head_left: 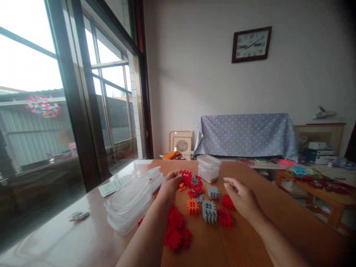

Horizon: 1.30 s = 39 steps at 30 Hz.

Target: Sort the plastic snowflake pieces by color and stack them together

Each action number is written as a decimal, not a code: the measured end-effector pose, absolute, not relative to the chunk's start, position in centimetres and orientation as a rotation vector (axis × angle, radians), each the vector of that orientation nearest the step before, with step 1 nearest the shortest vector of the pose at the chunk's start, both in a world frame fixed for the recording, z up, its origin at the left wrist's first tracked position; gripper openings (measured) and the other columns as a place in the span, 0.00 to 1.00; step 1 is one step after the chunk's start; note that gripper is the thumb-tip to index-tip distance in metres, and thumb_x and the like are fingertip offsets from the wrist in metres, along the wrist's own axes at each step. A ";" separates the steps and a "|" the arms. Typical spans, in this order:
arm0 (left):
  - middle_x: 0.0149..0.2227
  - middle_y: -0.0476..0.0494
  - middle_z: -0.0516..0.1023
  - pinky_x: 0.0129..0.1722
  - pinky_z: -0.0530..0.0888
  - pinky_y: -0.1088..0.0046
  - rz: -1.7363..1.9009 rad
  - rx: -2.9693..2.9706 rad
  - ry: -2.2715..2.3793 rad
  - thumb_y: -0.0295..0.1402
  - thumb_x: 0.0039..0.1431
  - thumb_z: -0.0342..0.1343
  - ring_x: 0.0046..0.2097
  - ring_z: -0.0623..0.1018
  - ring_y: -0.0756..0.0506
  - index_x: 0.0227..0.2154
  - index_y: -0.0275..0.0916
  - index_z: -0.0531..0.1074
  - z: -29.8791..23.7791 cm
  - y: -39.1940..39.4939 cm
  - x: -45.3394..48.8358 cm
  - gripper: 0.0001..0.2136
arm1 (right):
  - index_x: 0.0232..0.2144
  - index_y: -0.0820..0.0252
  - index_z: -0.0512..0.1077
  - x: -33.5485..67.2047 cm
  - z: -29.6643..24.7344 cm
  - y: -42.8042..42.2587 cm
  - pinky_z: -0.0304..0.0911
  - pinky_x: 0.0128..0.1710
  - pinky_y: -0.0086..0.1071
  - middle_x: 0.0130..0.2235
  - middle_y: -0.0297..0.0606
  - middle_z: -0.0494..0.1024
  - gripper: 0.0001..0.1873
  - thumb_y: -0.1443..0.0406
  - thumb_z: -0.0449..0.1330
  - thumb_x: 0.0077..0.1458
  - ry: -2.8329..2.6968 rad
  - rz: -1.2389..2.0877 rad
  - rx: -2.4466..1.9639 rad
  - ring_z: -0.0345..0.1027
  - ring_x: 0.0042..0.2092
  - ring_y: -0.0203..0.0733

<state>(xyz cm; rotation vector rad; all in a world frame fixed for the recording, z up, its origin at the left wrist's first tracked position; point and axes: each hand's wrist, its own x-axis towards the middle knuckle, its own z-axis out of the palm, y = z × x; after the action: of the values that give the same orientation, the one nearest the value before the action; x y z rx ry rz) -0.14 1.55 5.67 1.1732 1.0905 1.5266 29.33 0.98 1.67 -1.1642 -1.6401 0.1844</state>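
Note:
My left hand (171, 182) is closed in a pinch on a red toothed building piece (185, 175) above the wooden table. Just below lie more red pieces (196, 190) and a grey grid piece (195, 180). My right hand (241, 192) is loosely curled with its fingers apart and nothing visible in it. It hovers by a red stack (228, 201), which it partly covers. Around it stand a tall grey stack (209, 211), a smaller grey stack (213, 192), an orange stack (193, 207) and another red stack (225, 217). A red pile (175, 229) lies beside my left forearm.
Clear plastic containers with lids (129, 202) stand on the table's left. A lidded tub (208, 168) is at the back. A printed sheet (115, 185) and a small packet (79, 216) lie left. Glass windows (111, 96) flank that side; a wooden bench (319, 189) stands right.

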 end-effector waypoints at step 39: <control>0.28 0.48 0.76 0.35 0.70 0.73 1.335 1.158 0.926 0.44 0.42 0.72 0.30 0.75 0.49 0.31 0.38 0.71 -3.0 -15.7 3.0 0.20 | 0.56 0.51 0.70 20.8 -5.2 -13.6 0.73 0.44 0.39 0.52 0.40 0.74 0.30 0.63 0.65 0.49 -1.796 0.489 -1.074 0.75 0.41 0.44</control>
<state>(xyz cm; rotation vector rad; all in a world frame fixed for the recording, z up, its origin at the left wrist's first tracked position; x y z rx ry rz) 3.04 -15.73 -3.03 1.1585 0.9260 1.3350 20.78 -13.65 -5.17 -1.0738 -1.7965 0.4890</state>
